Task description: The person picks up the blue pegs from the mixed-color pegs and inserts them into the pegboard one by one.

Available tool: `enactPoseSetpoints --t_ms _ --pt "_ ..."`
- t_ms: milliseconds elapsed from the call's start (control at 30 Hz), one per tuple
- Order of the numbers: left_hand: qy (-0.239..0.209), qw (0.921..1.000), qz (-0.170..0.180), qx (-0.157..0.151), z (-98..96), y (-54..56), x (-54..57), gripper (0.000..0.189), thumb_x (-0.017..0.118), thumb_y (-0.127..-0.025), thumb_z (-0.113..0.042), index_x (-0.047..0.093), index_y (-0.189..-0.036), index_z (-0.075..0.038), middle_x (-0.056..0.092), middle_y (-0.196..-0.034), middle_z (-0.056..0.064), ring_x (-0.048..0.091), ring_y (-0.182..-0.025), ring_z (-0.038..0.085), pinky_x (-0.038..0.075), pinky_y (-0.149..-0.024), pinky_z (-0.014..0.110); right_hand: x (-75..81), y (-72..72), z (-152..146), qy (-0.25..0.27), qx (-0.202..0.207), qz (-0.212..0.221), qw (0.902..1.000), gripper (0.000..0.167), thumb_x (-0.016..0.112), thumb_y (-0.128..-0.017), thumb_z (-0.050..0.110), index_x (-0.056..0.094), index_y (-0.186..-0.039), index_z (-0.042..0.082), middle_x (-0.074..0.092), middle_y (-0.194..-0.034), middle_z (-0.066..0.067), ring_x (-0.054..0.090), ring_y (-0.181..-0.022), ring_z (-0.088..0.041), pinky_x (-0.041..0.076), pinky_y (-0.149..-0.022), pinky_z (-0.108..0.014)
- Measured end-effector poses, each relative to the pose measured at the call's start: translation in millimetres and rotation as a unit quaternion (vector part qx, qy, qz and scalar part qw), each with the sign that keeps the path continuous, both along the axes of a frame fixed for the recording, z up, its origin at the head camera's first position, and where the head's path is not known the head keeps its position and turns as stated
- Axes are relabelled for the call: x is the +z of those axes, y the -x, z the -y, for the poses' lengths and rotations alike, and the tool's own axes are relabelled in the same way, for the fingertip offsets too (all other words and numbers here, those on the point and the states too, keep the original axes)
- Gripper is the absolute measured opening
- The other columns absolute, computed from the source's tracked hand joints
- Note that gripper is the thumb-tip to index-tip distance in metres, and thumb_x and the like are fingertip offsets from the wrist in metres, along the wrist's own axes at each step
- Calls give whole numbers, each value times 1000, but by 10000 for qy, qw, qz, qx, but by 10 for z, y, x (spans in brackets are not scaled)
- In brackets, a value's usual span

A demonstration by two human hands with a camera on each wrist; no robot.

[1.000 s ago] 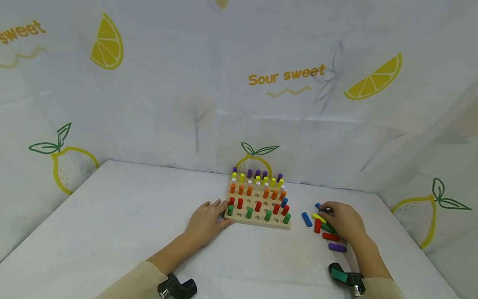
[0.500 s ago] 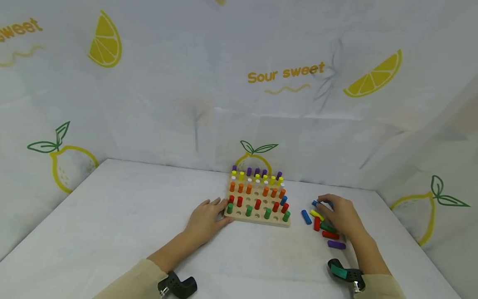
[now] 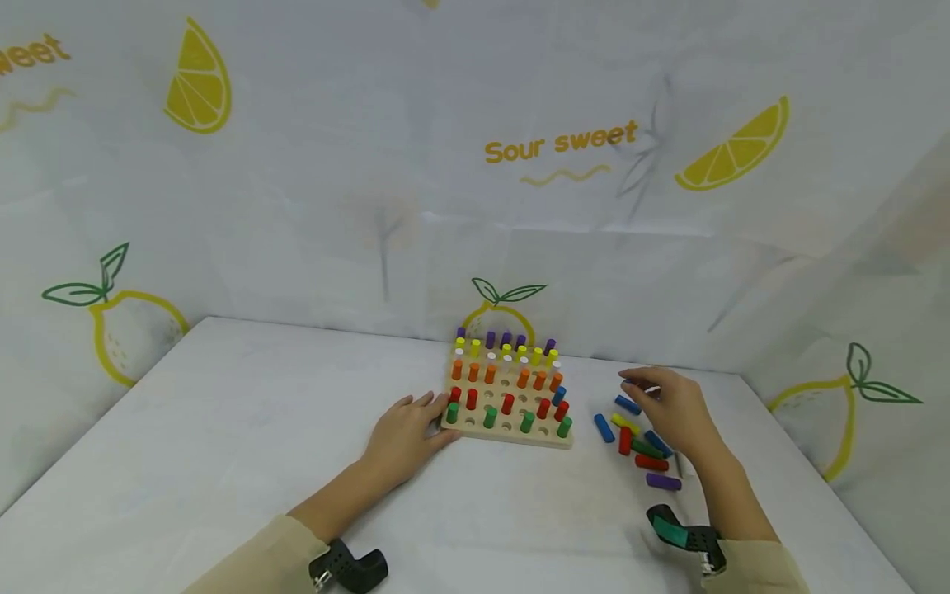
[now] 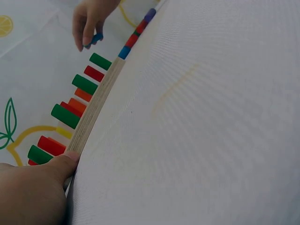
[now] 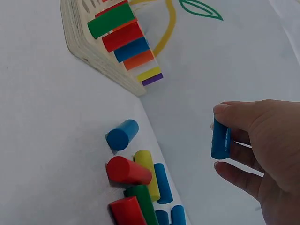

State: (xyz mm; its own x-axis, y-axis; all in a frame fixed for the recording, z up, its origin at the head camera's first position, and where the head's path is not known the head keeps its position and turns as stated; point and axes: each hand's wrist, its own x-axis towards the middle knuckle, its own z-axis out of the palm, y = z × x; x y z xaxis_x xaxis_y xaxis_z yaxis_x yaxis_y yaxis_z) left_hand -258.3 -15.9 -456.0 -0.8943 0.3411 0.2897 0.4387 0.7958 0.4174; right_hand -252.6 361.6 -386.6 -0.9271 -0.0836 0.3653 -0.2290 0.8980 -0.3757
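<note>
A wooden pegboard (image 3: 512, 438) stands at the middle of the table's far part, set with rows of purple, yellow, white, orange, red and green pegs. One blue peg (image 3: 559, 396) is in it at the right side. My left hand (image 3: 401, 441) rests against its near left corner, thumb (image 4: 70, 158) on the front edge; the other fingertips are hidden in the left wrist view. Over the loose pegs, my right hand (image 3: 677, 412) pinches a blue peg (image 5: 220, 139) between thumb and fingers, held off the table.
Loose pegs lie right of the board: several blue (image 3: 604, 428), a yellow (image 3: 622, 423), a green (image 3: 647, 450), two red (image 3: 651, 463) and a purple one (image 3: 664, 482). A white cloth wall printed with lemons (image 3: 731, 157) rises behind the table (image 3: 297, 371).
My right hand has risen from the loose pegs with a blue peg in its grip, uncovering other blue pegs beneath. The left hand stays at the board. The head view has shifted slightly.
</note>
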Motion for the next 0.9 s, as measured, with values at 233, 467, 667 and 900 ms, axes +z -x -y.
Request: enactPoseSetpoints --t_ms 233,467,667,900 --pt "-33 10000 25 9 3 2 -14 60 74 -90 -42 63 -138 -8 66 -136 15 61 -132 31 43 -117 52 123 -41 107 206 -49 -128 9997 25 60 -103 16 69 -121 2 74 -110 -19 69 -101 -37 61 -87 -55" --pt "19 10000 30 24 -4 8 -15 61 74 -90 -44 62 -139 -9 65 -138 17 61 -131 32 43 -117 51 281 -78 247 446 26 -46 9990 27 57 -104 19 68 -123 3 75 -112 -19 71 -105 -39 60 -90 -56" --pt "36 10000 -4 56 -7 -1 -6 61 74 -90 -45 63 -139 -9 65 -138 16 61 -132 32 44 -117 51 422 -75 423 648 168 66 9977 28 59 -104 19 68 -126 4 73 -118 -19 72 -110 -38 60 -91 -51" --pt "34 9999 -99 -2 -5 -13 0 59 74 -90 -42 64 -137 -7 66 -136 16 62 -130 32 45 -115 51 599 -2 578 1116 275 -42 9934 33 57 -104 21 66 -132 6 71 -124 -20 73 -109 -36 60 -92 -50"
